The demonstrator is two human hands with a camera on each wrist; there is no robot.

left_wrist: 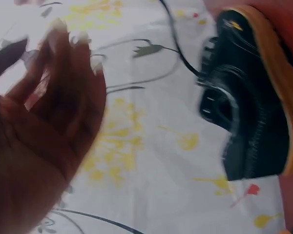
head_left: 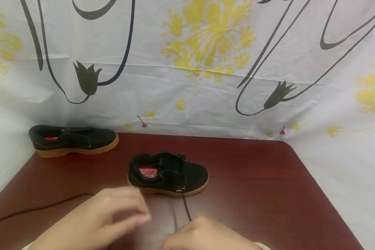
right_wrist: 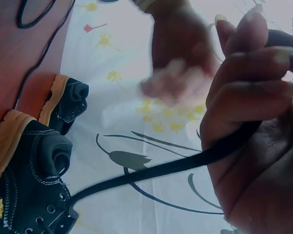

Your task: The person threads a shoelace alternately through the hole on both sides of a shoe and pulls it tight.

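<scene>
The near shoe (head_left: 168, 173) sits mid-desk (head_left: 253, 173), partly laced. The right hand (head_left: 206, 234) grips its lace (right_wrist: 185, 163) — pulled taut — while the left hand (head_left: 106, 215) (blurred) hovers with loose, empty fingers. Tying is not yet done.

Left hand (head_left: 97, 218) motion-blurred, right hand (head_left: 206, 236) cut off by frame edge, lace (right_wrist: 185, 163) end hidden behind fingers (right_wrist: 254, 97)

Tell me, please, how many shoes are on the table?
2. One black shoe sits mid-table just beyond the hands, its lace running to the right hand. The other shoe is at the far left by the cloth backdrop.
</scene>
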